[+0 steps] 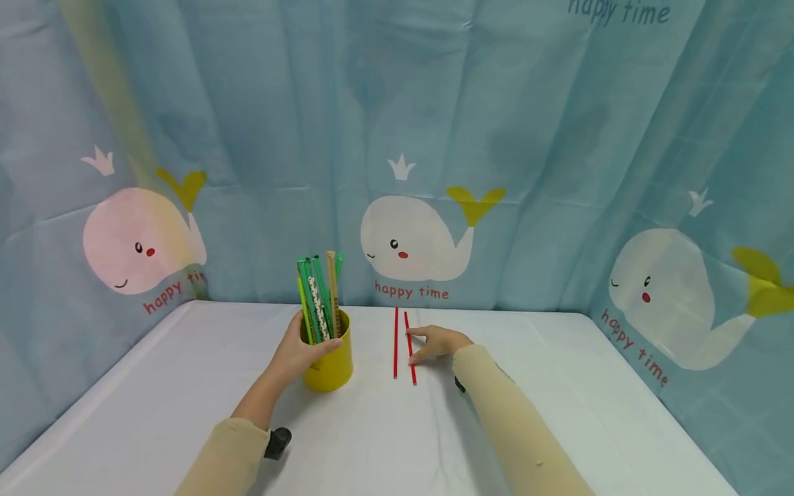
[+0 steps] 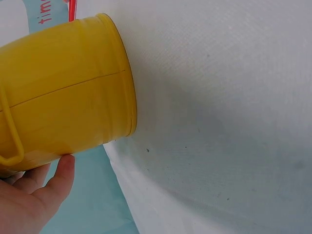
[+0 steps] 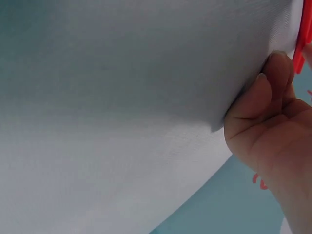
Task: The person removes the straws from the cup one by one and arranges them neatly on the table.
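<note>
A yellow bucket (image 1: 329, 368) stands upright on the table, filled with several long thin sticks (image 1: 318, 303) in green, lime, tan and a black-and-white pattern. My left hand (image 1: 302, 351) holds the bucket, its thumb across the near side and its other fingers round the far left side. In the left wrist view, fingertips touch the bucket's wall. Two thin red sticks lie on the table right of the bucket. My right hand (image 1: 437, 342) touches the right red stick (image 1: 410, 348) with index finger and thumb spread along it. The left red stick (image 1: 395, 344) lies untouched.
A white cloth covers the table (image 1: 546, 386). Behind and on both sides hangs a blue curtain (image 1: 273, 158) printed with whales, close to the table's back edge. A small black device (image 1: 277, 443) sits at the left wrist.
</note>
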